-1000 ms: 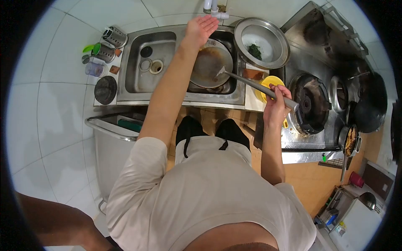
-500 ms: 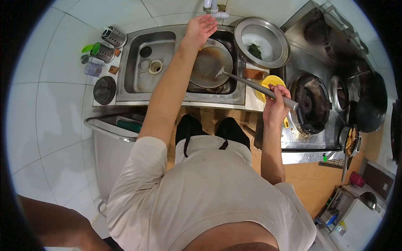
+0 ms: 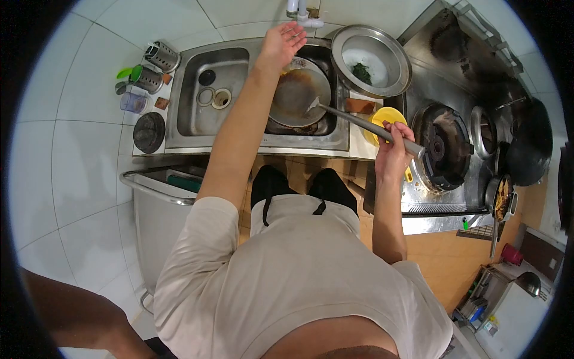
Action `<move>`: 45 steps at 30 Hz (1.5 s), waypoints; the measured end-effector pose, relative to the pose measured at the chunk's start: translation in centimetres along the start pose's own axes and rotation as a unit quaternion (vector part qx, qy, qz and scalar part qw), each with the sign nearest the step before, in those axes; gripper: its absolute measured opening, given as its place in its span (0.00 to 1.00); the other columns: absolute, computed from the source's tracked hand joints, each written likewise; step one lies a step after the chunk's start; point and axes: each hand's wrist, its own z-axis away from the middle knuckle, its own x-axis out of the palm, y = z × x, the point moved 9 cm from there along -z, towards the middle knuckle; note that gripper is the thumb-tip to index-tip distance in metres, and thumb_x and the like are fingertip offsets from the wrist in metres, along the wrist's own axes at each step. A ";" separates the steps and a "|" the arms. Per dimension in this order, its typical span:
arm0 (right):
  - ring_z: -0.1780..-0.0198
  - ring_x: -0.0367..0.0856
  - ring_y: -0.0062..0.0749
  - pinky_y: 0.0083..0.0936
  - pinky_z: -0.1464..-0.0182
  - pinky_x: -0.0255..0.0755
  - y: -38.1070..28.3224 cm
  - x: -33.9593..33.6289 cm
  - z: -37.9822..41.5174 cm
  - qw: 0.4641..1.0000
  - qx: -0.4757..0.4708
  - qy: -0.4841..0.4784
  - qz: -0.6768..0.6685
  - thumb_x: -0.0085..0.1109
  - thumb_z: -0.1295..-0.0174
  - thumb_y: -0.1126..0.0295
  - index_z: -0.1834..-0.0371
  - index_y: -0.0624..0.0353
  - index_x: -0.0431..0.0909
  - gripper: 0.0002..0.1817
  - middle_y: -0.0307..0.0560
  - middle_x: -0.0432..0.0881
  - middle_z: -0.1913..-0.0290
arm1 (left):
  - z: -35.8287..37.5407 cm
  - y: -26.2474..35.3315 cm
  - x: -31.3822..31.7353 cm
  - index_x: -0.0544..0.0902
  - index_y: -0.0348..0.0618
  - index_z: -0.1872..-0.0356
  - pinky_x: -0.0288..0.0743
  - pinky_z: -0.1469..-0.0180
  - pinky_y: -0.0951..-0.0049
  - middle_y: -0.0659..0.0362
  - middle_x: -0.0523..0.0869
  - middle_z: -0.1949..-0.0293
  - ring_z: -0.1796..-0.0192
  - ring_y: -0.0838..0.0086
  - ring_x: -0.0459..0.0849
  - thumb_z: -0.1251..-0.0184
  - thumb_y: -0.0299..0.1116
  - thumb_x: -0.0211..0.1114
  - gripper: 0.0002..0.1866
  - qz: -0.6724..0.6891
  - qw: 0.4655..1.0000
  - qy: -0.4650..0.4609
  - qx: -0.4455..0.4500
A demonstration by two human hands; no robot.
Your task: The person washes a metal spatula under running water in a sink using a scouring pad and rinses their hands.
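At your left, perforated steel canisters [image 3: 162, 57] stand beside the double sink [image 3: 209, 142], probably set there for easy reach. Your left hand [image 3: 285, 45] is spread and released, holding nothing, near the white tap [image 3: 308, 23]; I cannot tell whether they touch. The round pan [image 3: 293, 99] sits in the right basin [image 3: 327, 124], which likely catches any runoff. Your right hand [image 3: 393, 149] grasps the long-handled spatula [image 3: 359, 121] toward the handle's end, its head at the pan, a hold that seems to give you reach. Beyond that hand is a yellow scoop [image 3: 391, 112]; farther right, the stove burner [image 3: 437, 147].
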 end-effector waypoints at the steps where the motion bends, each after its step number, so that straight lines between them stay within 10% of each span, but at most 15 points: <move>1: 0.52 0.82 0.35 0.30 0.49 0.77 0.0 0.0 0.0 1.000 0.000 -0.001 0.000 0.56 0.35 0.78 0.59 0.57 0.76 0.05 0.45 0.82 0.61 | 0.0 0.0 0.1 0.71 0.32 0.45 0.71 0.36 0.55 0.46 0.75 0.47 0.43 0.54 0.75 0.27 0.34 0.45 0.18 0.006 1.000 0.000 -0.001; 45: 0.56 0.81 0.31 0.29 0.49 0.75 0.6 1.0 -1.2 0.999 0.003 -0.017 -0.035 0.58 0.38 0.79 0.61 0.58 0.76 0.05 0.45 0.81 0.60 | -6.1 -1.1 -3.2 0.70 0.33 0.48 0.71 0.37 0.57 0.46 0.79 0.51 0.44 0.55 0.77 0.25 0.39 0.46 0.18 0.063 0.998 -0.025 0.001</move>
